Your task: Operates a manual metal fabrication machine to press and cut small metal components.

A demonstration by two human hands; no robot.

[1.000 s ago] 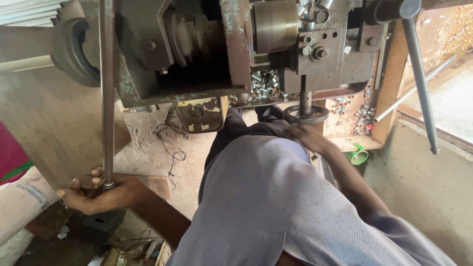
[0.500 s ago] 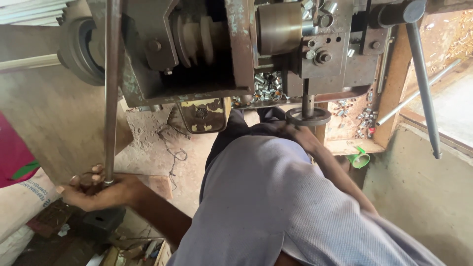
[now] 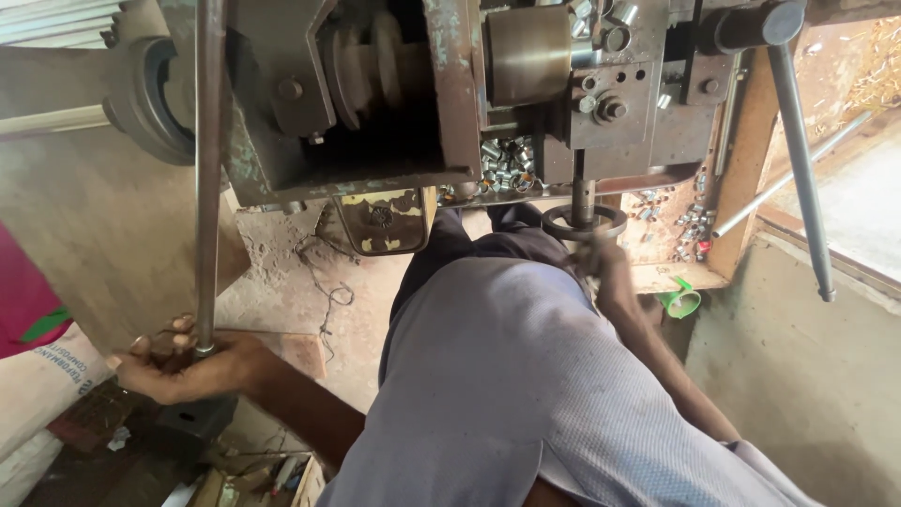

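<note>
The lower end of a long steel lever rod is gripped by the left hand, whose fingers are wrapped closed around it. The rod runs straight up past a dark pulley wheel on the left flank of a rusty metal press machine. The right hand is raised to a small round handwheel mounted on a vertical spindle under the machine's head; the hand is blurred, so it cannot be told whether the wheel is clasped or only touched. Small shiny metal parts are heaped in an opening of the machine just left of the spindle, and more lie on a ledge to its right. A second long handle slopes down on the right side. A green cup lies near the right forearm. A white sack is seen at the left edge.
</note>
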